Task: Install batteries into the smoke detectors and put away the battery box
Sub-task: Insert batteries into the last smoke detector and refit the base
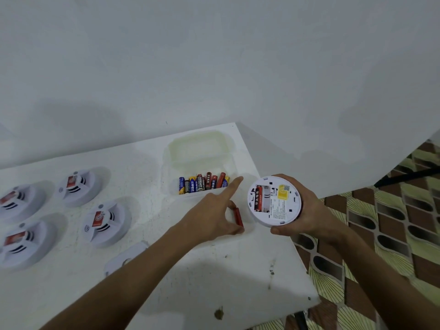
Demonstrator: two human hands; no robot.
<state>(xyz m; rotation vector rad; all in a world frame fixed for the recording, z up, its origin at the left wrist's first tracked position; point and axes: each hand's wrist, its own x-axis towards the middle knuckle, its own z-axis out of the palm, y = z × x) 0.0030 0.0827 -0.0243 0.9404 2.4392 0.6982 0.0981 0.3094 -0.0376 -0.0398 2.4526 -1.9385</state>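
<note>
- The right hand (307, 206) grips a smoke detector (273, 202) by its rim, right of centre, its open bay showing one red cell.
- The left hand (214, 215) pinches a red battery (238, 216) — index finger straight.
- Light, rigid, smooth; best held mid-barrel.
- The battery box (202, 172) lies open above centre on the scuffed white table (214, 270); white wall, patterned floor at right.
</note>
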